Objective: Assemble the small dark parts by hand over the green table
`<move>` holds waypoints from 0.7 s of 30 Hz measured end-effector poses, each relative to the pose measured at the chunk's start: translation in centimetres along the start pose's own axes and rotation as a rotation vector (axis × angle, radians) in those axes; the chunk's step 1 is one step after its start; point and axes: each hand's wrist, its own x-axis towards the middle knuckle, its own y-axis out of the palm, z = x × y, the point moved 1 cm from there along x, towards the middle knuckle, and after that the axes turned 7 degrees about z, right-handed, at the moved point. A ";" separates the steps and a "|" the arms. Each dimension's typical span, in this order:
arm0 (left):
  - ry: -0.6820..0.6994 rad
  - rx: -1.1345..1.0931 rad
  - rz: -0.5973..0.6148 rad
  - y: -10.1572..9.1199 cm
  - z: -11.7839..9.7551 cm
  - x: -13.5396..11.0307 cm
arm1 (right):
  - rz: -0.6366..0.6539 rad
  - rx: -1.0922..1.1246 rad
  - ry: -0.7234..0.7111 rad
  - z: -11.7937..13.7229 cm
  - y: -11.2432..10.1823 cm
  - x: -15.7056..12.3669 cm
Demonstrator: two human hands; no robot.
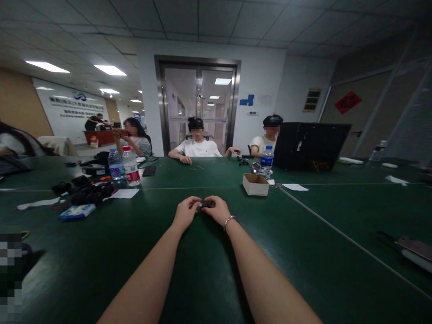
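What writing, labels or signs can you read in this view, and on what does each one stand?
No text can be read.
Wall sign: logo and rows of characters, too blurred.
Red label of the water bottle: too small.
Blue label of the bottle by the cardboard box: too small.
Red diamond decoration: mark not legible.
Dark small object held between left hand and right hand: no visible print.
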 end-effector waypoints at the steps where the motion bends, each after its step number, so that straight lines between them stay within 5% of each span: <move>1: -0.032 -0.043 -0.011 -0.1 0.4 0.1 | 0.027 0.111 0.027 -0.1 0.1 0.1; 8: -0.128 -0.139 -0.038 -0.4 1.5 0.4 | 0.159 0.707 0.095 -0.3 0.3 0.3; 21: -0.086 -0.272 0.007 -0.5 1.3 0.5 | 0.060 0.818 0.096 -1.2 0.3 0.6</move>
